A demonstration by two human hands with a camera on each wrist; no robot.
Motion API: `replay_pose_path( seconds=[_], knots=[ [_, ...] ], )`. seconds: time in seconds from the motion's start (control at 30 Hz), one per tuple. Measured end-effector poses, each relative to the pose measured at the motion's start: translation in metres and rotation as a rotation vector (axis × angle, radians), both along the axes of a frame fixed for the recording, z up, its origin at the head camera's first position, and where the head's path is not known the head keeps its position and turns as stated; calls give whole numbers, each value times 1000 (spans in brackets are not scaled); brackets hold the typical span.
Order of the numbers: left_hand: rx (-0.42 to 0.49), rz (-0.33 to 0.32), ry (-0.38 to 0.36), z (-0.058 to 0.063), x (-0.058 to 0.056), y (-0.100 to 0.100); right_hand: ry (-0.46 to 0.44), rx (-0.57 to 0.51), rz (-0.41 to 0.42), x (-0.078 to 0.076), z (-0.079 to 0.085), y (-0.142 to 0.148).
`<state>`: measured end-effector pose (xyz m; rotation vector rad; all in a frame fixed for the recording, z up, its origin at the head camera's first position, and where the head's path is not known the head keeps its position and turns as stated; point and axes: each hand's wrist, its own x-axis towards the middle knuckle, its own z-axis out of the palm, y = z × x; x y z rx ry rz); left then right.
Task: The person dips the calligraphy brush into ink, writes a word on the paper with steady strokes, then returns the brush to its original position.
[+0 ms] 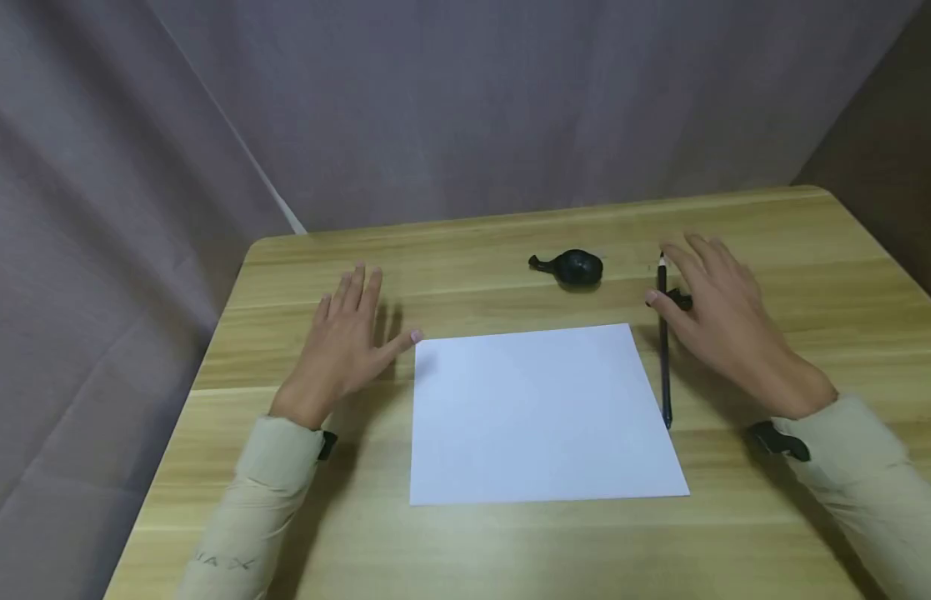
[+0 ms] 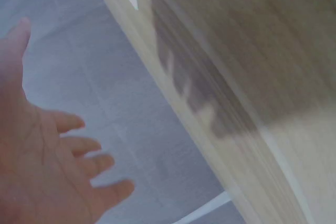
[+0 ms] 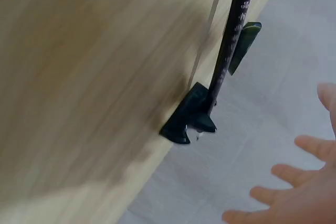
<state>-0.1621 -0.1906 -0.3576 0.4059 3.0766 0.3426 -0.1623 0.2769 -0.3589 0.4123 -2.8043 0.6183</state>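
My left hand is spread out with straight fingers, palm down at the left of a blank white sheet of paper. Its thumb tip overlaps the sheet's upper left corner in the head view. On the right, my right hand hovers with parted, lightly bent fingers beside a slim black calligraphy brush. Thumb and forefinger flank the brush's upper part without pinching it. White characters mark its handle. The brush leans on a small dark brush rest, partly hidden by my thumb in the head view.
A glossy black gourd-shaped piece with a narrow neck lies behind the paper. All this is on a light wood-grain table with rounded far corners. Grey curtains hang close behind its far edge and along the left.
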Motion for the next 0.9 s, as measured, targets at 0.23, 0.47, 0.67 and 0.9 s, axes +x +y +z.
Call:
replay_pose_path(
  seconds=[0.23,0.47,0.67,0.9],
  knots=[
    [16,-213,-91,1,24,-1,142,89,116,18,0,10],
    [-28,-346,-274,-4,45,12,344,207,341,22,-8,28],
    [-69,-354,-380,-11,53,18,282,409,433,41,-13,46],
    [-63,-340,-441,-13,56,15,342,520,551,40,-18,50]
  ],
)
